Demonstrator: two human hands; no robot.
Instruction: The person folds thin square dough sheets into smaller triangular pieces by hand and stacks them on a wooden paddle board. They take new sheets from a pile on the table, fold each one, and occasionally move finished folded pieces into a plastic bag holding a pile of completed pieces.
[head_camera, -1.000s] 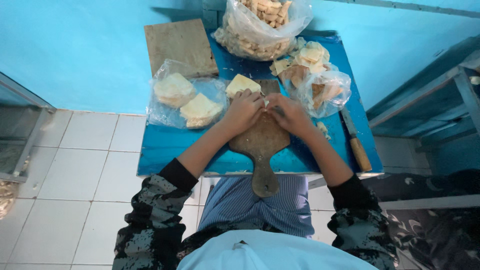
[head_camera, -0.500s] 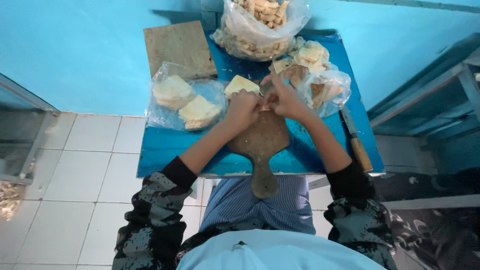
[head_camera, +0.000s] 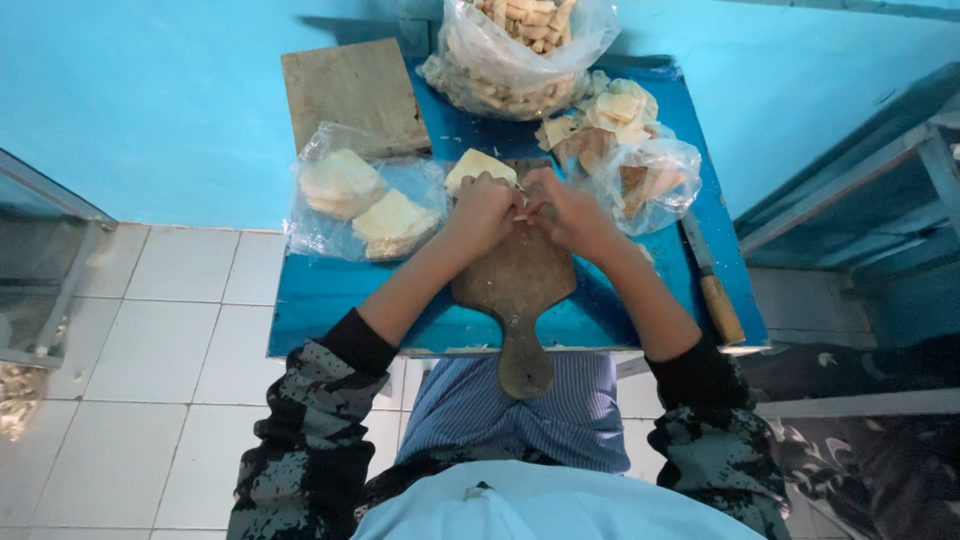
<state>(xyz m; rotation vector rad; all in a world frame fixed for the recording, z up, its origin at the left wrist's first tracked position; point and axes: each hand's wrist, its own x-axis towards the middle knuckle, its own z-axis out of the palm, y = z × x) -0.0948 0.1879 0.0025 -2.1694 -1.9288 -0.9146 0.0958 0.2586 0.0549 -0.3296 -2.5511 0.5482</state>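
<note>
Over the board (head_camera: 515, 285), left hand (head_camera: 482, 208) and right hand (head_camera: 562, 212) meet, fingers curled, wrists bent inward; what each grip holds, I cannot tell.

Blue table (head_camera: 330, 300), brown cutting board (head_camera: 515, 290), pale dough sheet (head_camera: 472, 166)

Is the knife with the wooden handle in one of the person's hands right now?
No. The knife lies on the blue table to the right, apart from both hands, which are together over the wooden cutting board.
</note>
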